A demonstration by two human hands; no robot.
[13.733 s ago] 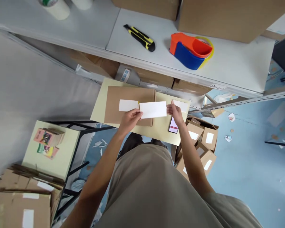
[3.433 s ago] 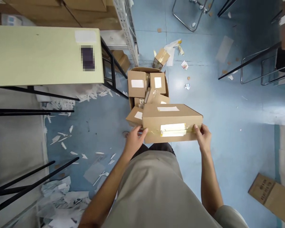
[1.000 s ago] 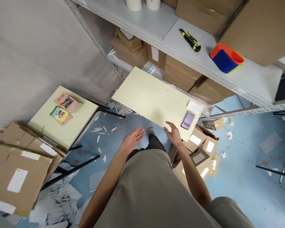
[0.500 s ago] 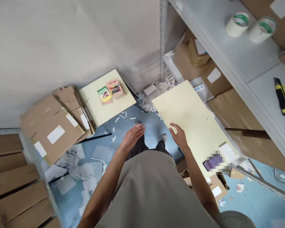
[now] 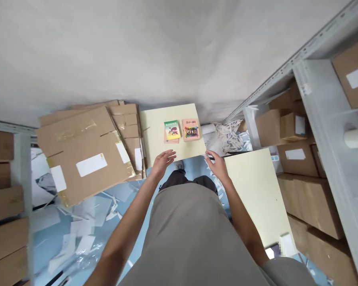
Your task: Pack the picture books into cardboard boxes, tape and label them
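My left hand (image 5: 164,163) is held out over the near edge of a pale yellow table (image 5: 155,149), fingers stretched and nothing in them. Near that table's front right corner hovers my right hand (image 5: 217,165), its fingers apart and without any object. Beyond the hands, two piles of small books lie on the tabletop. The left one is topped by a book with a green and yellow cover (image 5: 172,130), lying over a pinkish one. To its right sits a thicker stack of pinkish books (image 5: 191,130) with a colourful picture on top. Neither hand touches the books.
Flattened cardboard boxes (image 5: 92,159) are piled left of the table. A second pale table (image 5: 250,190) stands at right, bearing a pixelated phone-like item. Shelves with cartons (image 5: 310,202) line the right, more cartons (image 5: 7,206) the left. Paper scraps (image 5: 86,222) litter the blue floor.
My view has turned right to left, so the book table now lies straight ahead. Both hands have come from between the two tables to its near edge, still holding nothing.
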